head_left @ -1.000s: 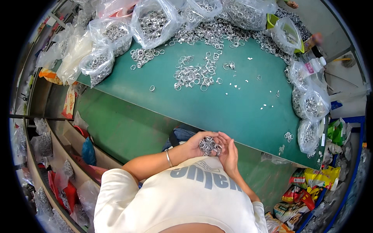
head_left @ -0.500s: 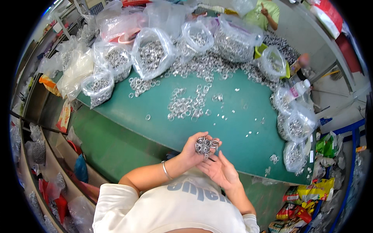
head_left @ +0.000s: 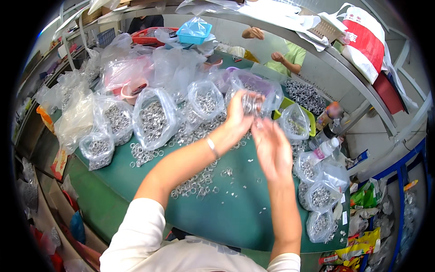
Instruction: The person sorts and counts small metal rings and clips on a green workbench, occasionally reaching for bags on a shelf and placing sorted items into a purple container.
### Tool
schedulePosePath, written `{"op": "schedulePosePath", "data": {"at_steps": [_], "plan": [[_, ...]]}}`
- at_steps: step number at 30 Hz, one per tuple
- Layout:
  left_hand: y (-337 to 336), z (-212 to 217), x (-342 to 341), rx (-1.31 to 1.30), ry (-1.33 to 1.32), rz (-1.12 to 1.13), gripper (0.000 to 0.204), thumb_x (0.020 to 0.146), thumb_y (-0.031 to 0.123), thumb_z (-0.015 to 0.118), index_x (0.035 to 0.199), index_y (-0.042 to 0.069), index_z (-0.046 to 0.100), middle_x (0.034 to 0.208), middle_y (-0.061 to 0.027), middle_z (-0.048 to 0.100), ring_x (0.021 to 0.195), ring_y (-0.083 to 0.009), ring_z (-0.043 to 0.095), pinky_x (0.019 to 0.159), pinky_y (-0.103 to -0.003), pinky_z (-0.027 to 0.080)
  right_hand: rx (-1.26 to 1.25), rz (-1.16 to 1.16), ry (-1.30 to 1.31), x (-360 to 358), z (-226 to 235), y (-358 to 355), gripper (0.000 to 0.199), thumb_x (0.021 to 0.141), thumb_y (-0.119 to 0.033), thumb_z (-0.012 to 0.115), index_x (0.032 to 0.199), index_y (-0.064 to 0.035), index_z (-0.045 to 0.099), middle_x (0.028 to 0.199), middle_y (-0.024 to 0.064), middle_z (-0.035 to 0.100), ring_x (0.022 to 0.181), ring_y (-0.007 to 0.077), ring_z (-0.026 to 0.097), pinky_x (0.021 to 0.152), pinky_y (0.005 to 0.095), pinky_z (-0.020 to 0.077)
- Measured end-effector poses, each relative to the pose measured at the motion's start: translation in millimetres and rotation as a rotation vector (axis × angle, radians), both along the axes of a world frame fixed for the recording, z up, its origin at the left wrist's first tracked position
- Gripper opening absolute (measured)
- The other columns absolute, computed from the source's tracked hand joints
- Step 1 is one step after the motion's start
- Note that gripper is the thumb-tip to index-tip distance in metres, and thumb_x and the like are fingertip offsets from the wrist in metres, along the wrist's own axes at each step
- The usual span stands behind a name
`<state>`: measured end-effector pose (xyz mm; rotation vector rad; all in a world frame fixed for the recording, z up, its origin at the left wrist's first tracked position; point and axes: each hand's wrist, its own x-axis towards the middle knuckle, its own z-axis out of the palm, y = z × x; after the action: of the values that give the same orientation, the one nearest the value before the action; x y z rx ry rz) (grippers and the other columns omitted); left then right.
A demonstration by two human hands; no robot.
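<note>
Overhead — green table (head_left: pixel 253 213), seemingly workshop.

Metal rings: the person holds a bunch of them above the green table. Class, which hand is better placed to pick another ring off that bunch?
Probably the right hand. It is open, just beside the bunch of metal rings, which the left hand grips above the green table.

I see bags of rings (head_left: pixel 154 119) behind the loose ring pile (head_left: pixel 197 183) on the table (head_left: pixel 240 213); bottles (head_left: pixel 324 149) stand right of it.
</note>
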<state>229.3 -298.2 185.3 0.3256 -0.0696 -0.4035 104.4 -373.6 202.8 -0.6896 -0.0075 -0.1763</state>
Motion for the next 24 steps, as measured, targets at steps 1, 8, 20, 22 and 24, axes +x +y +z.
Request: {"op": "schedulePosePath", "data": {"at_steps": [1, 8, 20, 22, 24], "plan": [[-15.5, 8.9, 27.5, 0.039, -0.048, 0.071, 0.022, 0.087, 0.021, 0.051, 0.090, -0.001, 0.054, 0.096, -0.0180, 0.060, 0.093, -0.0294, 0.060, 0.071, -0.034, 0.049, -0.104, -0.096, -0.031, 26.4, 14.8, -5.9, 0.038, 0.096, -0.017, 0.047, 0.120, 0.0126, 0.041, 0.125, 0.0245, 0.045, 0.123, 0.0297, 0.042, 0.109, 0.0416, 0.0329], [-49.0, 49.0, 111.5, 0.542, -0.107, 0.192, 0.038, 0.091, 0.028, 0.050, 0.113, -0.002, 0.054, 0.115, -0.0169, 0.051, 0.106, -0.0251, 0.046, 0.094, -0.045, 0.036, -0.829, -0.143, 0.085, 165.8, 17.8, -49.8, 0.047, 0.097, -0.022, 0.048, 0.135, 0.0044, 0.039, 0.134, 0.0126, 0.046, 0.126, 0.0217, 0.040, 0.105, 0.0339, 0.0302], [106.2, 1.9, -30.0, 0.999, -0.821, 0.008, 0.031, 0.093, 0.012, 0.051, 0.119, -0.002, 0.055, 0.113, -0.0112, 0.061, 0.105, -0.0190, 0.059, 0.091, -0.031, 0.047, -1.448, -0.201, -0.186, 25.1, -52.0, -29.1, 0.017, 0.084, -0.002, 0.058, 0.099, 0.0014, 0.064, 0.098, 0.0107, 0.065, 0.094, 0.0200, 0.061, 0.086, 0.0297, 0.0455], [142.3, -35.8, -76.7, 1.175, -0.858, -0.028, 0.035, 0.089, 0.010, 0.059, 0.122, 0.001, 0.054, 0.120, -0.0087, 0.057, 0.110, -0.0182, 0.055, 0.094, -0.033, 0.045, -1.588, 0.161, -0.224, -7.7, -79.3, -10.2, 0.032, 0.077, -0.007, 0.069, 0.107, -0.0019, 0.061, 0.104, 0.0135, 0.062, 0.100, 0.0313, 0.058, 0.089, 0.0367, 0.0454], [165.3, -74.7, -113.7, 1.545, -1.036, 0.010, 0.048, 0.082, 0.010, 0.067, 0.126, 0.003, 0.050, 0.127, -0.0161, 0.049, 0.119, -0.0311, 0.048, 0.101, -0.039, 0.039, -1.679, 0.363, -0.295, -30.9, -108.9, 10.6, 0.060, 0.072, -0.015, 0.075, 0.126, -0.0048, 0.051, 0.129, 0.0133, 0.048, 0.122, 0.0326, 0.043, 0.100, 0.0423, 0.0360]]}}
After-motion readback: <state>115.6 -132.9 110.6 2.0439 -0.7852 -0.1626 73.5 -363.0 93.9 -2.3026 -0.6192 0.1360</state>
